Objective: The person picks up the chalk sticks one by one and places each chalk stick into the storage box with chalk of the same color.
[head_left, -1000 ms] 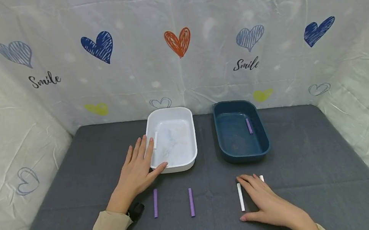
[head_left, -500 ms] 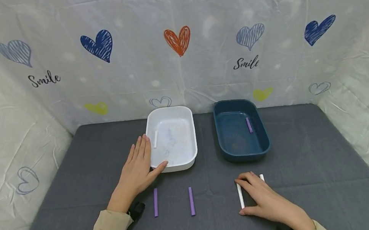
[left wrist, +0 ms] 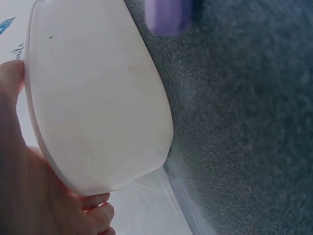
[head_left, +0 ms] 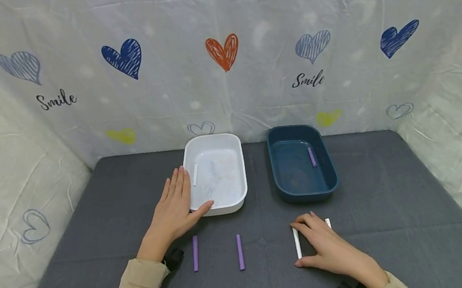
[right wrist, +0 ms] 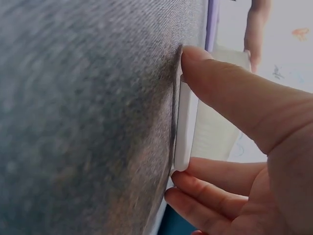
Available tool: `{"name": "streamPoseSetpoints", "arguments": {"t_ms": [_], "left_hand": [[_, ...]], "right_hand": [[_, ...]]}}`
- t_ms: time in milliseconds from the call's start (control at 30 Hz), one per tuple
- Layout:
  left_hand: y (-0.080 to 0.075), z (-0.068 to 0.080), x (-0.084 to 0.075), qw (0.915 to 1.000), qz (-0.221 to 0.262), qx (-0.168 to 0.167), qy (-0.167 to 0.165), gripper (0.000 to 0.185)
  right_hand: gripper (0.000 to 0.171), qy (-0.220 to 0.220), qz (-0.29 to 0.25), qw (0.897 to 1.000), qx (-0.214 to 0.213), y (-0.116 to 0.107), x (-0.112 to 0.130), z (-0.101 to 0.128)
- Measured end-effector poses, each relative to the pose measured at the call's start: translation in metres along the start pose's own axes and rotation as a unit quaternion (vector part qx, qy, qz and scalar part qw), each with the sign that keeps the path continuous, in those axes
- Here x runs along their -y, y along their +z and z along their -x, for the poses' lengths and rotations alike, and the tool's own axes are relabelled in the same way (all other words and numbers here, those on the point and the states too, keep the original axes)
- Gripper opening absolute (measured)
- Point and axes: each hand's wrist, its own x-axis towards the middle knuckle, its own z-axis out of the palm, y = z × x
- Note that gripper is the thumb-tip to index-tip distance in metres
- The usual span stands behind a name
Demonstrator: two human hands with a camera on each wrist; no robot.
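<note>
A white chalk stick [head_left: 297, 243] is pinched on the grey table mat [head_left: 394, 201] by the right hand [head_left: 328, 247], the thumb set against its near end and the fingers curled over its far part; in the right wrist view the thumb and fingertips [right wrist: 186, 176] are seen pressed on the stick [right wrist: 185, 122], which still lies on the mat. Its long axis is laid along the 12-to-6 line, the far end pointed at 12 o'clock, toward the dark blue tray [head_left: 305, 187]. A second white chalk stick [head_left: 328, 223] is partly hidden behind the same hand, at about 2 o'clock from the first. The left hand [head_left: 174, 211] is laid flat with its fingers straight against the left wall of the white tray [head_left: 238, 200], the thumb touching the near corner; nothing is gripped by it. A short white chalk [head_left: 195, 175] is held in the white tray, just beside the fingertips, and a purple chalk [head_left: 312, 157] is held in the blue tray. Two purple chalk sticks [head_left: 195, 253] [head_left: 240, 252] are laid side by side, both pointed at 12 o'clock, at 9 o'clock from the pinched stick and well apart from it.
</note>
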Motion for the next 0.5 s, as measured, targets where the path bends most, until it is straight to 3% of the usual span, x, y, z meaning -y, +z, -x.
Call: {"name": "streamPoseSetpoints", "arguments": {"t_ms": [500], "left_hand": [[0.004,-0.002,0.000,0.9999,0.011,-0.007,0.002,0.107]], "right_hand": [[0.074,-0.019,0.000,1.000,-0.013,0.001,0.010,-0.012]]}}
